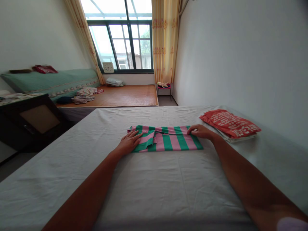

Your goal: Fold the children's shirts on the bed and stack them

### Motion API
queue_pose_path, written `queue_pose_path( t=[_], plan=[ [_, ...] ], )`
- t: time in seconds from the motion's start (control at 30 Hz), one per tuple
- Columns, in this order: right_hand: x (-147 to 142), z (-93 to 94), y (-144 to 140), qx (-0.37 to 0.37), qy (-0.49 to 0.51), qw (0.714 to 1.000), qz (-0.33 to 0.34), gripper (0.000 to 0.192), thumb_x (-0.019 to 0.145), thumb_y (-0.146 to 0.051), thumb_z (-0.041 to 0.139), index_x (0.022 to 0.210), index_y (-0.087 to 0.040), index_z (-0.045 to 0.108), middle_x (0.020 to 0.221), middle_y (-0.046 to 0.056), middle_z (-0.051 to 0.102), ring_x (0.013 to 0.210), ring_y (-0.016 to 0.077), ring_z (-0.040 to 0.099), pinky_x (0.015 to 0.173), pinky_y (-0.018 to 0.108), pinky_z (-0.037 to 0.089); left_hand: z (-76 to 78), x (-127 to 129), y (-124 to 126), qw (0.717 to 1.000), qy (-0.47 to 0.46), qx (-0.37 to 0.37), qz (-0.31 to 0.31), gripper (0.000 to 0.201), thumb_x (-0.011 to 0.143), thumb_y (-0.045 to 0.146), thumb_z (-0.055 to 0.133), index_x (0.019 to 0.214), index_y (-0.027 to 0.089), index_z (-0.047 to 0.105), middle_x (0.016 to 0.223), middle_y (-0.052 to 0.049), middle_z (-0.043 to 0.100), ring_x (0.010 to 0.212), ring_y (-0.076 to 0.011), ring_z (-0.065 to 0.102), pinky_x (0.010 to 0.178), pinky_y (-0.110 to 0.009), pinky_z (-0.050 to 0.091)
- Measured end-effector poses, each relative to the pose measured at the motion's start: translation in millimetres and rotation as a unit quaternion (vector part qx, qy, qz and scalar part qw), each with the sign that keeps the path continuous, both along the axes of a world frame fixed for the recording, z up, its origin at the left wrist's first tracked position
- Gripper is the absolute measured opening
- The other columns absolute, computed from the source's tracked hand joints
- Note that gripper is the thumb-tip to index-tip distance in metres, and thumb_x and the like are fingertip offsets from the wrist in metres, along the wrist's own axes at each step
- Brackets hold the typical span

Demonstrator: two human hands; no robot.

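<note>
The left hand (130,141) lay flat, fingers spread wide, on the left end of a folded green-and-pink striped shirt (168,139). The right hand (201,131) rested at the shirt's far right corner, fingers curled narrowly on the cloth edge; whether it pinched the fabric or only pressed it could not be told. The shirt lay as a long, flat band across the middle of a white bedsheet (156,186), both forearms reaching out over the sheet toward it. Just beside the right hand, toward the wall, sat a red printed garment (229,123) folded atop a white folded piece. Beyond the bed, a woven bamboo mat (130,95) covered a second bed with loose clothes (84,94) on it. A small stool (164,87) stood under yellow curtains (165,38) by the window (127,41), a dark cabinet (31,122) at left.
</note>
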State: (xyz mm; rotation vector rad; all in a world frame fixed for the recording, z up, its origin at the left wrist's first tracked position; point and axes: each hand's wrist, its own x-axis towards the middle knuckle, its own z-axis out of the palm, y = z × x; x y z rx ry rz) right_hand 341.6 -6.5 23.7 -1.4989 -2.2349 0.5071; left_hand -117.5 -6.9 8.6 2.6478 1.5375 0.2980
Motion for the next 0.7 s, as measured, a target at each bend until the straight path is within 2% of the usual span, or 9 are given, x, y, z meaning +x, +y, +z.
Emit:
queue_pose_path(
  t=[0.07,0.13,0.2,0.3,0.37,0.5,0.57,0.63,0.7],
  plan=[
    [4.5,-2.2,1.6,0.018,-0.011,0.995,-0.100,0.029,0.083,-0.031,0.048,0.095,-0.020,0.072,0.095,0.005,0.073,0.086,0.0203,0.066,0.077,0.029,0.048,-0.1,-0.7,1.3,1.000,-0.014,0.008,-0.001,0.046,0.095,0.045,0.036,0.136,0.034,0.050,0.148,-0.001,0.043,0.139,-0.0239,0.032,0.113,-0.046,0.026],
    [4.3,-5.2,2.3,0.040,-0.066,0.976,-0.201,0.036,0.086,-0.044,0.046,0.092,-0.018,0.070,0.093,0.009,0.073,0.084,0.0225,0.066,0.074,0.031,0.047,-0.8,-2.8,4.2,0.999,-0.041,0.023,0.005,0.042,0.093,0.041,0.038,0.129,0.031,0.058,0.143,-0.001,0.049,0.135,-0.0222,0.039,0.113,-0.041,0.029],
    [0.1,-8.2,1.8,0.029,-0.128,0.960,-0.249,0.047,0.084,-0.060,0.045,0.084,-0.019,0.068,0.087,0.012,0.072,0.082,0.0246,0.066,0.070,0.032,0.046,-1.6,-6.0,8.1,0.997,-0.067,0.039,0.020,0.039,0.092,0.037,0.040,0.119,0.027,0.066,0.136,-0.002,0.055,0.129,-0.0205,0.046,0.111,-0.037,0.033],
    [-7.6,-11.6,0.9,0.005,-0.166,0.954,-0.249,0.056,0.075,-0.074,0.048,0.075,-0.021,0.065,0.078,0.010,0.070,0.074,0.0238,0.065,0.062,0.030,0.043,-1.9,-11.6,13.0,0.994,-0.084,0.053,0.048,0.035,0.090,0.031,0.042,0.111,0.025,0.069,0.127,-0.002,0.062,0.124,-0.0198,0.051,0.109,-0.034,0.037],
    [-9.7,-12.9,1.3,-0.002,-0.168,0.958,-0.231,0.057,0.070,-0.076,0.051,0.068,-0.021,0.063,0.070,0.008,0.068,0.066,0.0213,0.062,0.056,0.028,0.039,-1.6,-14.7,14.3,0.993,-0.088,0.056,0.062,0.034,0.088,0.027,0.043,0.109,0.025,0.070,0.123,-0.002,0.065,0.123,-0.0192,0.052,0.107,-0.032,0.038],
    [-10.5,-10.3,0.7,-0.020,-0.137,0.976,-0.169,0.043,0.072,-0.059,0.060,0.057,-0.019,0.056,0.056,0.001,0.058,0.054,0.0149,0.053,0.050,0.025,0.032,-0.3,-17.6,13.4,0.989,-0.108,0.062,0.084,0.034,0.085,0.022,0.045,0.107,0.025,0.070,0.121,-0.001,0.066,0.117,-0.0182,0.057,0.104,-0.029,0.040],
    [-17.1,-3.8,-2.0,0.014,-0.089,0.981,-0.170,0.033,0.073,-0.049,0.060,0.061,-0.018,0.055,0.059,0.000,0.058,0.057,0.0142,0.052,0.052,0.025,0.033,0.5,-17.9,12.7,0.986,-0.121,0.064,0.098,0.034,0.083,0.019,0.045,0.105,0.025,0.071,0.120,-0.001,0.066,0.113,-0.0183,0.059,0.103,-0.029,0.042],
    [-32.7,6.7,-5.7,0.038,0.001,0.984,-0.172,0.027,0.074,-0.043,0.060,0.069,-0.017,0.058,0.069,0.002,0.062,0.065,0.0149,0.054,0.056,0.024,0.037,1.7,-18.4,12.5,0.982,-0.138,0.066,0.111,0.034,0.083,0.018,0.045,0.104,0.025,0.071,0.117,-0.001,0.068,0.110,-0.0185,0.061,0.101,-0.028,0.043],
    [-59.2,19.6,-9.0,0.013,0.117,0.982,-0.146,0.026,0.074,-0.041,0.060,0.080,-0.016,0.061,0.078,0.003,0.065,0.070,0.0157,0.056,0.059,0.024,0.041,3.1,-19.7,12.8,0.976,-0.162,0.067,0.130,0.033,0.084,0.020,0.046,0.104,0.024,0.072,0.113,-0.001,0.070,0.107,-0.0192,0.063,0.098,-0.029,0.045]
  ],
)
